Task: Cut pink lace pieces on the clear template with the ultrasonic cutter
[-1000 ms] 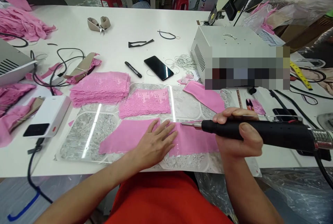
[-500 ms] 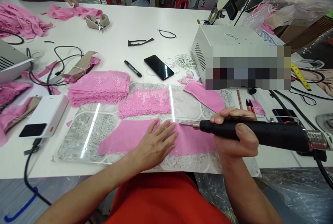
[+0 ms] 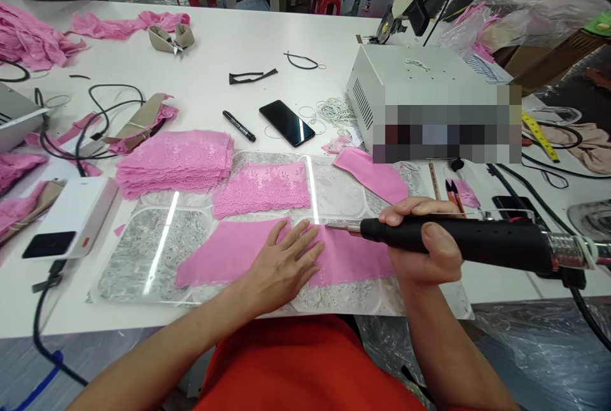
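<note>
My left hand (image 3: 284, 261) lies flat with spread fingers on the pink fabric pieces (image 3: 224, 252), across the place where two of them meet. In my right hand (image 3: 424, 249) is a black corded handpiece (image 3: 482, 242) with a slim metal tip, held level. That tip points left and is at the upper edge of the right-hand fabric piece (image 3: 358, 258), close to my left fingertips. Whether it presses on the cloth I cannot tell. Just behind lies a pink lace piece (image 3: 262, 188) on a clear, panelled plastic mat (image 3: 143, 258). A stack of lace pieces (image 3: 176, 163) sits to its left.
A grey metal box (image 3: 420, 74) stands at the back right, its front blurred. A phone (image 3: 286, 123), a marker (image 3: 239, 126) and a curved pink piece (image 3: 372, 172) lie behind the mat. At left are a white power bank (image 3: 79, 220), cables and pink cloth bundles (image 3: 33, 35).
The camera view has shifted slightly. At the far left, a co-worker's hand has left the pink cloth and gone out of view. My hands and the handpiece hold nearly the same position.
</note>
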A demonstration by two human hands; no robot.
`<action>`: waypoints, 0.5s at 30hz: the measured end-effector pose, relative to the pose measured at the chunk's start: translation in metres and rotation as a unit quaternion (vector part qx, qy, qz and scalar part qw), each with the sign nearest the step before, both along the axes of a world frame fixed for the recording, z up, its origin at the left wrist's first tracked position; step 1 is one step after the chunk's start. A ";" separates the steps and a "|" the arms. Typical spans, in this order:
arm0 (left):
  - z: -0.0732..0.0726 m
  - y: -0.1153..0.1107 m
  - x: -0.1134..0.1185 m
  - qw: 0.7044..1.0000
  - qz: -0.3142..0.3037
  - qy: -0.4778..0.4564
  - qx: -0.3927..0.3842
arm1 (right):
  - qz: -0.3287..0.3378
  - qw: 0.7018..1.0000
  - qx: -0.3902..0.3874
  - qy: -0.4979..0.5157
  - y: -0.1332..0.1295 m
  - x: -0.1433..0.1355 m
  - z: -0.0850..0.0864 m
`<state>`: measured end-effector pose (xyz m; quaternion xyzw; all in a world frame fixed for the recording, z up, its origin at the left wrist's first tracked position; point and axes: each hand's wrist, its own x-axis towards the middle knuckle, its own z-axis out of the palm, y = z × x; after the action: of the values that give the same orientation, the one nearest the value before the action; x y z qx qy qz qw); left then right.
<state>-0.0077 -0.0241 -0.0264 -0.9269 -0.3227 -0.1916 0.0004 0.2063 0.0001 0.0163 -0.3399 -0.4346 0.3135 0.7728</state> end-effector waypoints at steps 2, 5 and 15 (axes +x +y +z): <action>0.000 0.001 -0.001 1.000 -0.003 0.001 0.000 | 0.000 1.000 0.000 -0.003 0.001 0.000 0.000; 0.001 0.002 -0.002 1.000 -0.010 0.001 -0.001 | -0.009 1.000 -0.003 0.009 0.001 0.002 0.001; 0.013 0.001 0.018 0.999 -0.037 0.014 -0.019 | -0.151 0.987 -0.012 0.051 -0.005 0.052 0.012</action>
<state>0.0105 -0.0235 -0.0136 -0.9407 -0.2914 -0.1727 -0.0200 0.2586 -0.0050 0.0285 -0.3946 -0.3348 0.2151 0.8282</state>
